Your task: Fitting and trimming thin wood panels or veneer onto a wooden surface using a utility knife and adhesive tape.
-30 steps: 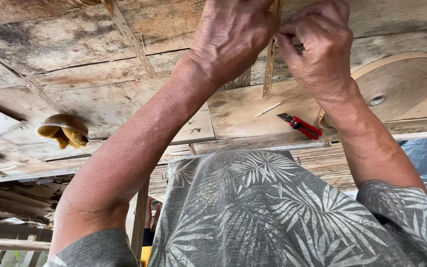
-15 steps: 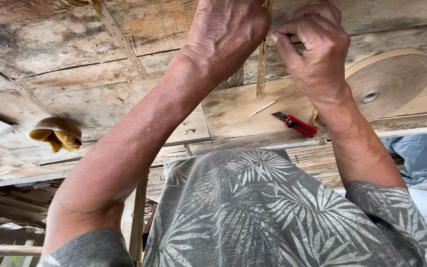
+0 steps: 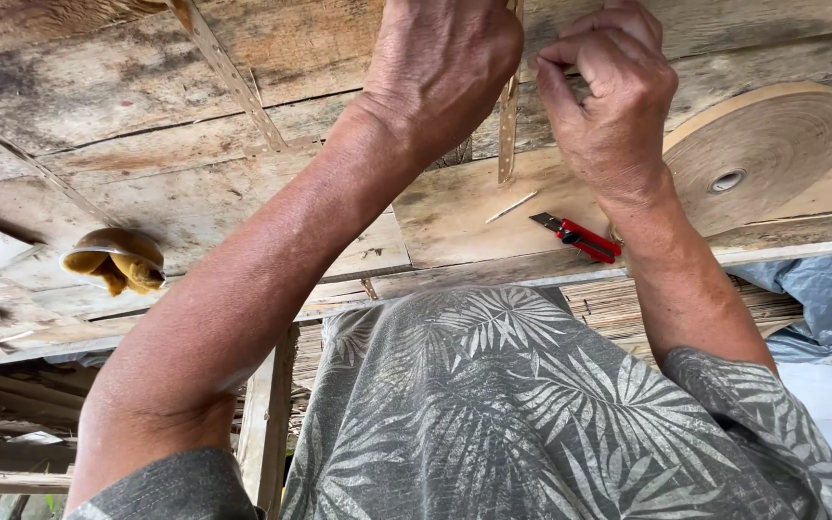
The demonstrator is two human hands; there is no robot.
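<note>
Both my hands are raised over a worn wooden workbench [image 3: 185, 212]. My left hand [image 3: 445, 67] is closed, its back toward me, gripping the upper part of a thin pale wooden strip [image 3: 507, 135] that hangs down between the hands. My right hand [image 3: 609, 96] is closed too, fingers curled against the same strip near its top. The strip's top end is hidden by the hands. A red utility knife [image 3: 580, 237] lies on the bench just below my right wrist, with a small wood sliver [image 3: 510, 207] beside it.
A large flat roll of tan tape or veneer band [image 3: 772, 149] lies at the right of the bench. A brown shell-like object [image 3: 113, 260] sits at the left. Thin slats [image 3: 233, 82] cross the boards. Blue-grey plastic sheeting [image 3: 830, 299] lies below the bench's right edge.
Both hands with the strip have shifted slightly left and up in view; the knife and roll appear a little lower-left as the view moves.
</note>
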